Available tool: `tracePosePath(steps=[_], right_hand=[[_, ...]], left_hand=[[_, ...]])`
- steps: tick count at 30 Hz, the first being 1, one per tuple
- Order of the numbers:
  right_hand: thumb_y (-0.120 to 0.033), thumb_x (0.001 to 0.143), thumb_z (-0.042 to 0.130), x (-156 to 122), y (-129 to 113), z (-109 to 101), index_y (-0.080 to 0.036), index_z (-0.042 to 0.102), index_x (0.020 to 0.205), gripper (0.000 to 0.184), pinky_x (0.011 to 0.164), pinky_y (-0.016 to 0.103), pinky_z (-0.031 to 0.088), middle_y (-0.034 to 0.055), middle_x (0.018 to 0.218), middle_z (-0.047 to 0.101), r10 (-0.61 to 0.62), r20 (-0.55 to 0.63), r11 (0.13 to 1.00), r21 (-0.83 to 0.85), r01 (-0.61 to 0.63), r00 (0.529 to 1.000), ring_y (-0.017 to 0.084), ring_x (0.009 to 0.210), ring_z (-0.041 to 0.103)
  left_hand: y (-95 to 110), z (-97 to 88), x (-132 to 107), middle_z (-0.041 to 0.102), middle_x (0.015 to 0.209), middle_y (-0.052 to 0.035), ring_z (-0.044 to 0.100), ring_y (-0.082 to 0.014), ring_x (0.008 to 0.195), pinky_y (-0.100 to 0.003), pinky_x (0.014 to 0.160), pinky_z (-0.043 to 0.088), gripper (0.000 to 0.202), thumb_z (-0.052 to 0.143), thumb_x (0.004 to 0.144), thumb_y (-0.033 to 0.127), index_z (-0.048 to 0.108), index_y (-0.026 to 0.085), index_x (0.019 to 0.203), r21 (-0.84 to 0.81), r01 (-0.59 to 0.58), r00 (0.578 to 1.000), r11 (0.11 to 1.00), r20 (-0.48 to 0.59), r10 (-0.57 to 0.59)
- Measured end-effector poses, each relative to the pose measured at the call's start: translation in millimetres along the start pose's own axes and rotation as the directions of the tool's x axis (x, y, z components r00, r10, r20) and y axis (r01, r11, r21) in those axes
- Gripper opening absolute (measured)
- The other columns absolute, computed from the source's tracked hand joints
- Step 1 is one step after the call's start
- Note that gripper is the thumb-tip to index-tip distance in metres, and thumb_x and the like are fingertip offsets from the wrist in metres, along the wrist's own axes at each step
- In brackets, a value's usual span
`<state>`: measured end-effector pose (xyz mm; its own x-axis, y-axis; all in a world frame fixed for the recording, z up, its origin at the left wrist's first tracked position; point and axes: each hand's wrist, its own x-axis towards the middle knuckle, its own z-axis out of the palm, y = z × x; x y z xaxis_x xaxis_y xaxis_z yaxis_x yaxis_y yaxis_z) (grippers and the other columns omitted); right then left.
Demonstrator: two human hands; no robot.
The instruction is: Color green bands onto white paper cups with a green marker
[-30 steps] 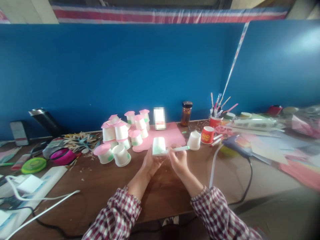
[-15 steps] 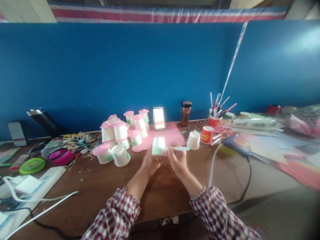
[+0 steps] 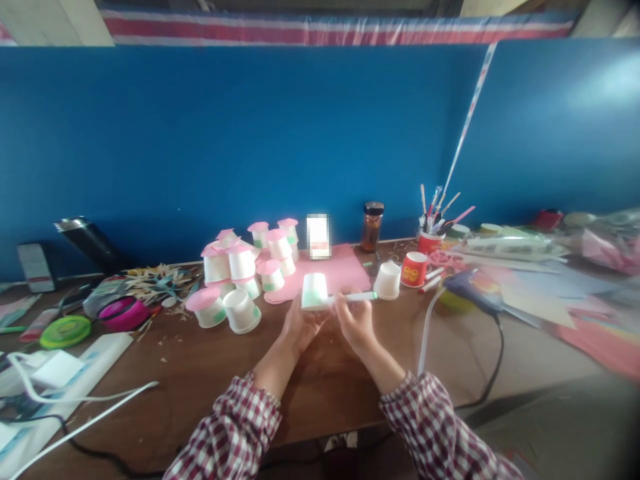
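My left hand [image 3: 303, 329] is closed round a white paper cup [image 3: 315, 287] with a green patch on its side, held upside down above the desk. A white marker with a green end [image 3: 357, 297] is gripped in my right hand [image 3: 354, 320], its near tip close to the cup's rim; whether the tip touches cannot be made out. Behind the cup lies pink paper [image 3: 345, 270]. To the left stand several upturned paper cups with pink paper tops [image 3: 243, 260]. One white cup with a green patch [image 3: 242, 311] beside them has no pink top.
Right of my hands stand a white cup [image 3: 388, 280], a red cup [image 3: 414, 270] and a red holder with pens [image 3: 431, 240]. A brown jar [image 3: 373, 228] is at the back. A glue gun [image 3: 473, 291] with cords lies right; a power strip [image 3: 75, 383] lies left.
The cup in my left hand has shifted slightly left and turned a little, and its green patch shows more clearly. The marker stays in my right hand, barely moved.
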<state>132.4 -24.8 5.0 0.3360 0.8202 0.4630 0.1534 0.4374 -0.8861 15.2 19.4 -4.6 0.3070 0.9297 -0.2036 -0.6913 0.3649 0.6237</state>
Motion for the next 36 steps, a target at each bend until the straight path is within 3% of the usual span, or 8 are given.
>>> tracePosePath(steps=[3,9,14,21,31,36], right_hand=[[-0.028,0.085,0.053,0.4,0.2,-0.6,-0.018,0.054,0.07,0.017,0.051,0.023,0.041,-0.0024,0.056,0.056,-0.003,-0.006,1.0,0.0,0.003,1.0,0.012,0.052,0.053],[-0.028,0.084,0.053,-0.3,0.8,-0.5,-0.018,0.053,0.068,0.019,0.049,0.022,0.04,-0.0035,0.054,0.052,0.01,0.022,1.0,0.01,-0.01,1.0,0.011,0.049,0.049],[-0.026,0.083,0.054,-0.2,1.1,0.2,-0.018,0.054,0.077,0.01,0.051,0.022,0.04,-0.0024,0.063,0.054,-0.007,0.023,0.996,0.084,0.005,1.0,0.011,0.055,0.049],[-0.022,0.078,0.056,0.4,-3.5,-0.6,-0.018,0.056,0.08,0.005,0.053,0.022,0.042,-0.0025,0.066,0.056,-0.013,0.116,0.999,0.042,0.008,0.993,0.011,0.057,0.049],[-0.023,0.074,0.056,1.6,-5.7,-2.1,-0.018,0.058,0.075,0.005,0.05,0.021,0.038,-0.0024,0.062,0.054,0.01,0.159,0.999,0.045,-0.017,0.987,0.011,0.055,0.044],[-0.026,0.073,0.06,4.5,2.3,0.6,-0.018,0.057,0.076,0.009,0.051,0.022,0.039,-0.0014,0.065,0.055,0.047,0.123,0.985,0.162,-0.067,0.991,0.011,0.057,0.047]], left_hand=[[0.5,0.4,-0.5,0.07,0.078,-0.0087,0.067,-0.0178,0.069,-0.03,0.065,0.057,0.029,0.051,0.088,0.036,0.064,0.01,0.09,0.009,0.026,0.999,1.0,0.04,-0.027],[0.0,-0.3,-0.7,0.069,0.076,-0.0072,0.066,-0.0171,0.068,-0.029,0.065,0.057,0.027,0.052,0.088,0.036,0.063,0.011,0.088,-0.015,-0.001,1.0,1.0,-0.012,0.001],[-0.2,1.9,-1.0,0.07,0.077,-0.0079,0.066,-0.0181,0.068,-0.03,0.065,0.056,0.028,0.054,0.086,0.037,0.063,0.011,0.088,0.009,-0.015,1.0,1.0,-0.001,0.015],[0.4,-0.2,0.8,0.067,0.072,-0.0053,0.063,-0.0143,0.061,-0.027,0.059,0.055,0.029,0.054,0.086,0.039,0.063,0.011,0.086,-0.022,-0.038,0.999,0.999,-0.03,0.037],[-0.7,-6.5,2.6,0.067,0.075,-0.005,0.064,-0.016,0.068,-0.031,0.066,0.056,0.028,0.057,0.084,0.04,0.062,0.013,0.089,-0.018,-0.1,0.993,0.995,-0.062,0.099],[-1.2,-6.5,1.7,0.068,0.077,-0.0067,0.064,-0.0165,0.067,-0.034,0.068,0.056,0.031,0.055,0.085,0.042,0.063,0.013,0.09,0.005,-0.094,0.994,0.996,-0.053,0.094]])
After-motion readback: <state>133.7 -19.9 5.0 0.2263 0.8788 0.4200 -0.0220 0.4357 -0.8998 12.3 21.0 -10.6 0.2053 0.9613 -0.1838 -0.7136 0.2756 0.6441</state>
